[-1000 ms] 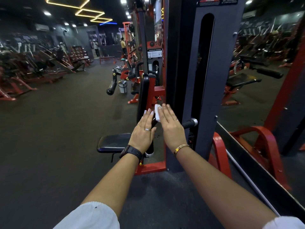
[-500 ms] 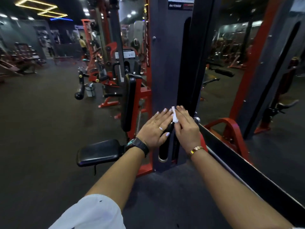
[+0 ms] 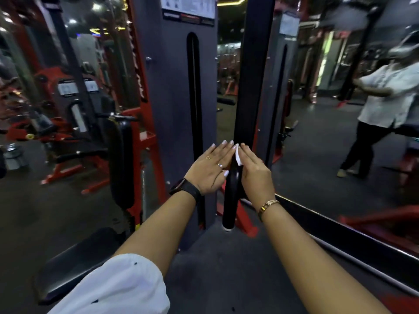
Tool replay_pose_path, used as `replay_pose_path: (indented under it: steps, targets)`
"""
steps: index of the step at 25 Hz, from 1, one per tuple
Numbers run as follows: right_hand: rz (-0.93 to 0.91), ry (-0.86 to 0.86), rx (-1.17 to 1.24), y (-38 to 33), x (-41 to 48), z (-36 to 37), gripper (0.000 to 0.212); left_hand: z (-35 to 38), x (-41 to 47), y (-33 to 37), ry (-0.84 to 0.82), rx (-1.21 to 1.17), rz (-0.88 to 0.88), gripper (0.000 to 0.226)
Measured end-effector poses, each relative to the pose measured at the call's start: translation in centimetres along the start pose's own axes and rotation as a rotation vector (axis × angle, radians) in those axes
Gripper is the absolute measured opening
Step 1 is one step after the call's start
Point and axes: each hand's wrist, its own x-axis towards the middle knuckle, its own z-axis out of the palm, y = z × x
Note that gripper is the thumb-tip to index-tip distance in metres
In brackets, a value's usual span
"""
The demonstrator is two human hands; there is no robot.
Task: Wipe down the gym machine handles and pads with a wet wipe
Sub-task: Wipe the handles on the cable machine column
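Observation:
A black padded handle juts toward me from the grey gym machine. My left hand lies flat against the handle's left side, fingers straight and together. My right hand presses a small white wet wipe against the handle's upper right side; most of the wipe is hidden under the palm. The black back pad stands upright to the left, and the black seat pad lies at lower left, partly behind my white sleeve.
A wall mirror on the right reflects a person in a white shirt and the red machine feet. A metal rail runs along the mirror's base. More red and black machines stand at the left. Dark floor lies below.
The view has swung right and closer to the machine. Both hands stay clasped on the handle with the wipe between them, now a little nearer its upper end.

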Motion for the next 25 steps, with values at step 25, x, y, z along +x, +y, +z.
replay_pose_path:
  steps: [25]
  targets:
    - [0.065,0.099,-1.068,-4.4,-3.0,3.0,0.035,7.5,8.4,-3.0,0.323,-0.19,0.543,0.053]
